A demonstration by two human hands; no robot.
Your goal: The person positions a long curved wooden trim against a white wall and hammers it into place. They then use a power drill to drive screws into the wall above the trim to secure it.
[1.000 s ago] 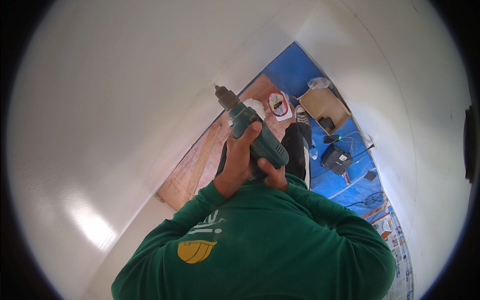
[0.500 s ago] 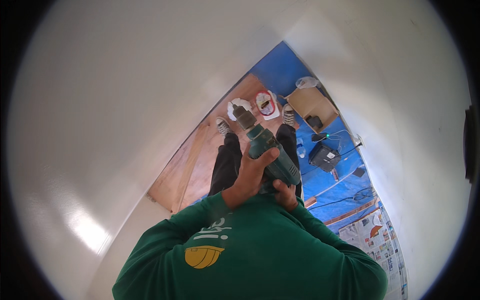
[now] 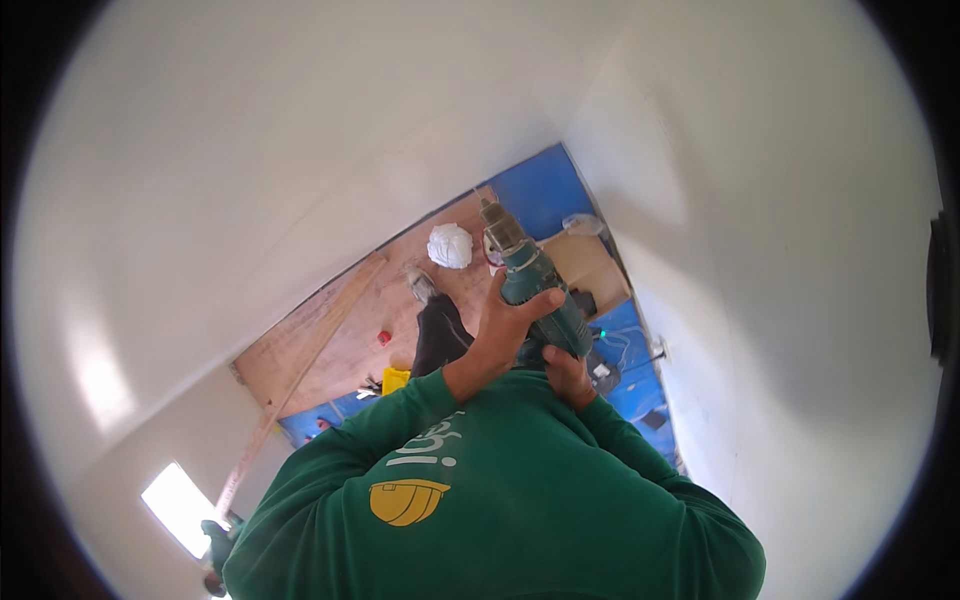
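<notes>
A green power drill [image 3: 550, 300] with a dark grey chuck and a thin bit is held before my chest, the bit pointing away from me. My left hand [image 3: 505, 330] wraps around the drill's body from the left, its thumb lying over the top. Lower down, my right hand [image 3: 568, 376] is closed at the rear underside of the drill; the handle there is mostly hidden. The bit's tip overlaps the foot of the white wall [image 3: 300, 120] in view; I cannot tell whether they touch.
Brown board [image 3: 320, 350] and blue sheeting [image 3: 540, 185] cover the floor. A white bundle [image 3: 450, 246], an open cardboard box [image 3: 595, 262] and a clear plastic bag [image 3: 583, 224] lie ahead. A long wooden plank [image 3: 325, 330] runs at left, near a yellow item [image 3: 396, 381]. White wall [image 3: 760, 250] stands at right.
My view has turned, showing more floor on the left, with the yellow item and a bright window. The drill now points more steeply toward the far wall; both hands keep their grip.
</notes>
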